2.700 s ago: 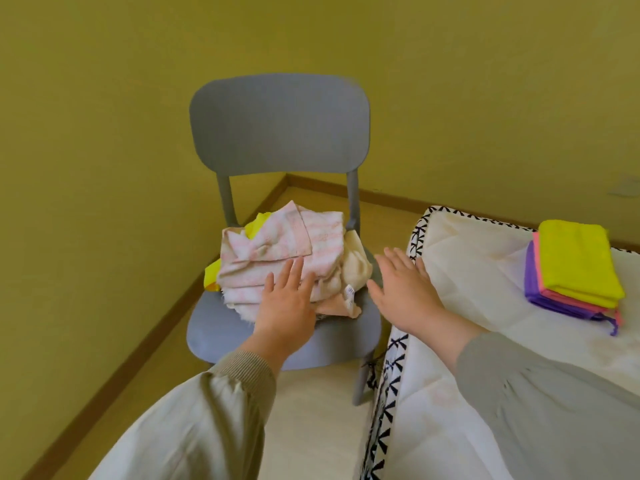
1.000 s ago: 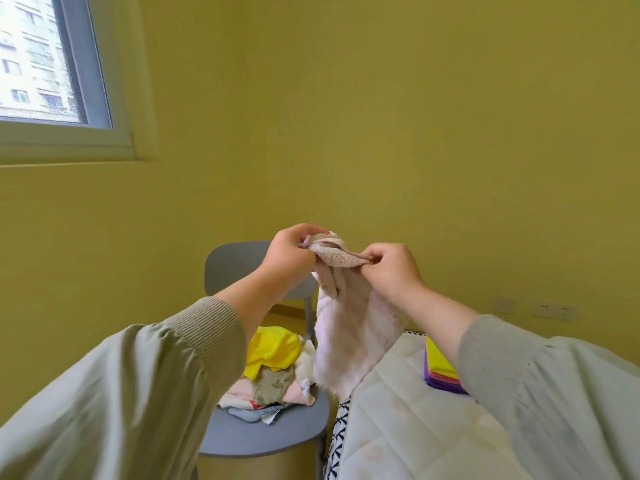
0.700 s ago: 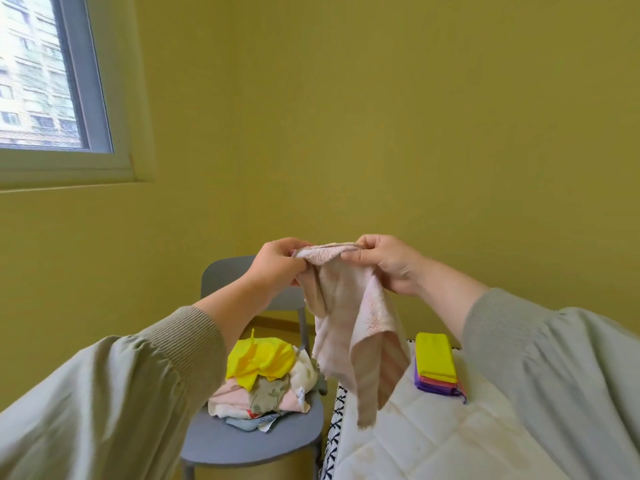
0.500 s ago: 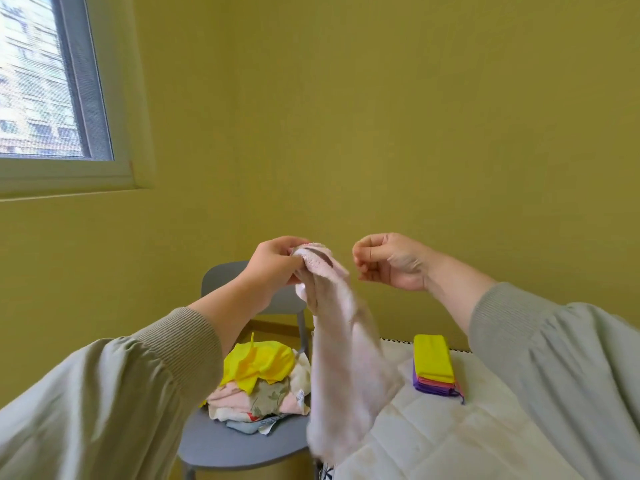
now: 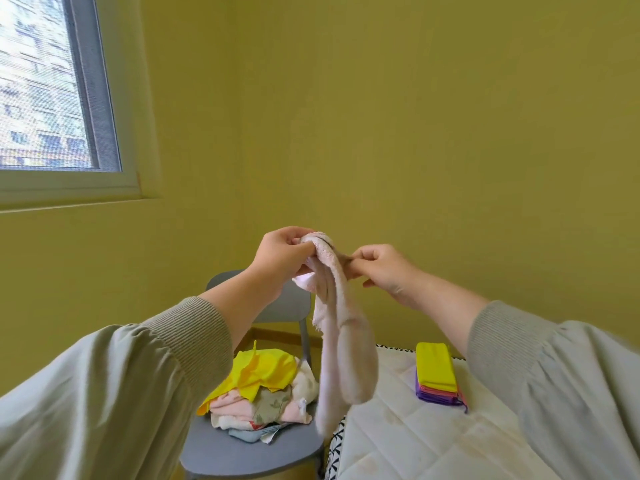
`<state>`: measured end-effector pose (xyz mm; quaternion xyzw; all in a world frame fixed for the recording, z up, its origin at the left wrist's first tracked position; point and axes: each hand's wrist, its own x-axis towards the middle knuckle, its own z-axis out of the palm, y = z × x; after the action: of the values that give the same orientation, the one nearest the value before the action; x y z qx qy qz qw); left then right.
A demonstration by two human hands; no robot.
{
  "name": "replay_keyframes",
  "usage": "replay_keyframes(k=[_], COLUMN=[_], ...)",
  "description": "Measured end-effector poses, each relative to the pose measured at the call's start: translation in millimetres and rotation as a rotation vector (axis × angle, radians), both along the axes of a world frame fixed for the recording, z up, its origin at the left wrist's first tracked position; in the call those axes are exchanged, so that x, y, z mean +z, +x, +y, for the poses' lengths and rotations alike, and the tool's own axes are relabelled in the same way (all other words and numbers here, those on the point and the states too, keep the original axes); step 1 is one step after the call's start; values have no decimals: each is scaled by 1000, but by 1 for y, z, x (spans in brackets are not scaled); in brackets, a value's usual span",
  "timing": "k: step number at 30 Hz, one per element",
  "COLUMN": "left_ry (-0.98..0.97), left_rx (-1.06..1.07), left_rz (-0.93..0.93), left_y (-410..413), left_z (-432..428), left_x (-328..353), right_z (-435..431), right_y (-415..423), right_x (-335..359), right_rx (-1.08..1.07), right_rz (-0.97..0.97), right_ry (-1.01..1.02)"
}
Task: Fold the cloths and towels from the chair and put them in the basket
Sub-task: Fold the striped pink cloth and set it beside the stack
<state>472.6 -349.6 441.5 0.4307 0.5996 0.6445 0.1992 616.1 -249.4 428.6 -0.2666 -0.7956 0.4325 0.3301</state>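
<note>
Yellow walls fill the background behind both hands, with a window (image 5: 45, 81) high up and well off to the left hand's side. Below the right hand lies what looks like a quilted white mattress (image 5: 433, 441) with a black-and-white patterned edge; no basket can be picked out from here. Below the left hand stands a grey chair (image 5: 249, 452), and on its seat is a loose pile of cloths (image 5: 263, 393), a yellow one on top of pink, flowered and blue ones, none folded yet. On the mattress, below and a little beyond the right hand, sits a neat stack of folded cloths (image 5: 436, 375), yellow over pink over purple.

Between the hands hangs a pale pink towel (image 5: 346, 358), bunched at the top and drooping in a long limp loop down towards the mattress edge. It looks light, soft and floppy, with a fuzzy nap that should not slip; it will keep no shape of its own, so the sensible hold is on two corners of one short edge, spread apart until it hangs flat.

The left hand (image 5: 280, 261) has its fingers curled round the bunched top of the towel. The right hand (image 5: 381, 268), close beside it, pinches the towel's upper edge between thumb and forefinger, other fingers loosely curled, seemingly feeling for a corner
</note>
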Motion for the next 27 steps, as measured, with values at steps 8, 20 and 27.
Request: replay_keyframes(k=[8, 20, 27], left_ry=[-414, -127, -47], left_rx=[-326, -85, 51], left_rz=[320, 48, 95], left_y=[0, 7, 6], left_z=[-11, 1, 2], left_x=[-1, -1, -1], right_z=[5, -9, -16], right_y=[2, -8, -9], right_x=[23, 22, -2], right_rx=[-66, 22, 198], right_rz=[302, 201, 111], right_ry=[-135, -191, -372])
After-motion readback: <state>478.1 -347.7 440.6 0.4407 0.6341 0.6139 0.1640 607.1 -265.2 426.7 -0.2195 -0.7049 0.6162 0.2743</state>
